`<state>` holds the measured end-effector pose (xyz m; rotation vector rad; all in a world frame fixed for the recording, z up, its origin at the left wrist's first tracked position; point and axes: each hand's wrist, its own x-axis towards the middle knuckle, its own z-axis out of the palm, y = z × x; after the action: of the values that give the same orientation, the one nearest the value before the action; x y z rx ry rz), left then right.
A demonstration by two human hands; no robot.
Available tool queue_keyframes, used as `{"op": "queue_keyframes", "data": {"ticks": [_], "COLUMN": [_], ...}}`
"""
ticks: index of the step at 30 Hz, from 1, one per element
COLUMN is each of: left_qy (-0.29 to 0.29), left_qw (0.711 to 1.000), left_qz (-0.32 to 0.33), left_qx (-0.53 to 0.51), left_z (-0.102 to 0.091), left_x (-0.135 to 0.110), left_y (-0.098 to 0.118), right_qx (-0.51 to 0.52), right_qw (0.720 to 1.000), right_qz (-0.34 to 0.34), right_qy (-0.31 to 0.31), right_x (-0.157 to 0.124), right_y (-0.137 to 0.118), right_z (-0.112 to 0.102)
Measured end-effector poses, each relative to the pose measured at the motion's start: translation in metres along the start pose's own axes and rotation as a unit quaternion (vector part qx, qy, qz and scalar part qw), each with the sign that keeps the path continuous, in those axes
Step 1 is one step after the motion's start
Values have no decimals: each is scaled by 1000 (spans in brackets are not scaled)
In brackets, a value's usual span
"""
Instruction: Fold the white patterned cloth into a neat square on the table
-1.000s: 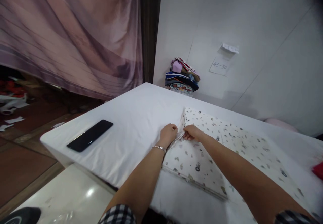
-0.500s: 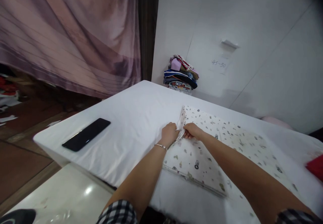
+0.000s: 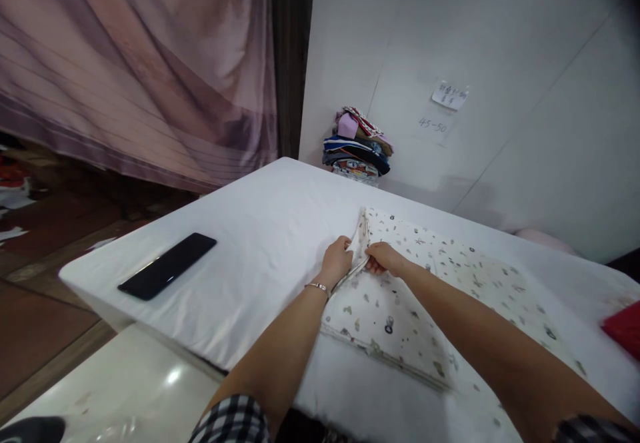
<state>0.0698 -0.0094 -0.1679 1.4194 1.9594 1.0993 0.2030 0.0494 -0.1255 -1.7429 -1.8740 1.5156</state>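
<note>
A white cloth (image 3: 415,326) with small grey and brown prints lies folded in layers on the white-covered table. My right hand (image 3: 383,258) pinches its raised left edge, fingers curled under the fold. Close by on the left, my left hand (image 3: 337,260) is at the same edge, its fingers bent around a pale layer of the cloth; its fingertips are partly hidden. Between the two hands the fold gapes slightly. A thin bracelet circles my left wrist.
A black phone (image 3: 169,266) lies on the table (image 3: 260,223) at left. Folded clothes (image 3: 357,143) are stacked against the white wall at the back. Something red (image 3: 624,330) sits at the right edge. A pinkish curtain (image 3: 165,63) hangs on the left.
My left hand has shifted slightly up and away from my right hand, widening the gap at the cloth's edge. A paper note on the wall has swung down flat.
</note>
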Motion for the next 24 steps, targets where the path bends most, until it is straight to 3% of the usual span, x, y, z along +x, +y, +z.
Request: {"op": "queue_keyframes", "data": {"ticks": [6, 11, 18, 22, 24], "left_qy": [6, -8, -33, -60, -43], "left_qw": [996, 994, 989, 984, 989], "left_qz": [39, 68, 129, 107, 67], "left_qx": [-80, -82, -63, -130, -125], "left_z": [5, 4, 3, 7, 6], "left_x": [-3, -6, -13, -9, -5], "left_y": [6, 7, 9, 6, 2], "right_qx": [-25, -38, 13, 12, 20], "right_qw": [1000, 998, 994, 995, 995], "right_qz": [9, 33, 41, 54, 53], "right_qy": [-13, -36, -105, -77, -76], "right_x": [4, 6, 17, 21, 23], "right_y": [-12, -20, -12, -5, -2], "right_z": [5, 4, -3, -1, -1]}}
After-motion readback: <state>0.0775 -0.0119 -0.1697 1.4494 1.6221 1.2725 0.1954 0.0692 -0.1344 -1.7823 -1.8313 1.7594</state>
